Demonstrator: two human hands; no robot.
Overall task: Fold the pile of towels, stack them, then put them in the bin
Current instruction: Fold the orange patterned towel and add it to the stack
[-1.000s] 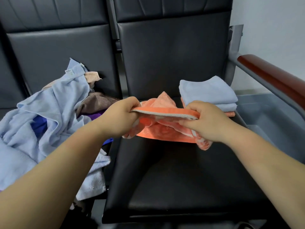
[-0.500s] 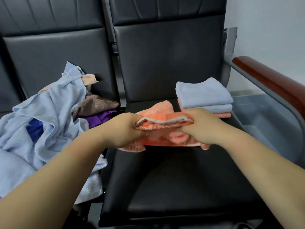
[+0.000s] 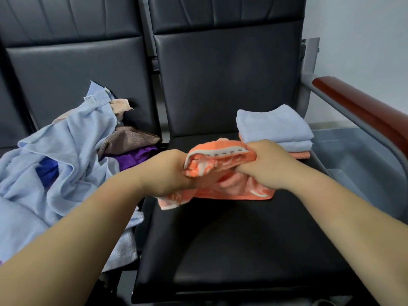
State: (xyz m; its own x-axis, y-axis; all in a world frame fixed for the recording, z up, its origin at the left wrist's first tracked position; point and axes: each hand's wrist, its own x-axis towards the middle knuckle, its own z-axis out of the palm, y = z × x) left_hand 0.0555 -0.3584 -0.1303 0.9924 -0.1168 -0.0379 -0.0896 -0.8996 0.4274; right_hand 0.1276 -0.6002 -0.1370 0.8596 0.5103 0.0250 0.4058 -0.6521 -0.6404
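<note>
Orange towel (image 3: 220,173) now rests on the black seat (image 3: 242,239), bunched shorter than before. Left hand (image 3: 167,171) and right hand (image 3: 267,164) both grip it, closer together, so this fold looks nearly done.

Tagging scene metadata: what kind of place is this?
Probably a waiting room or lobby: black padded seats joined in a row, a wooden armrest on a metal frame, a plain white wall.
</note>
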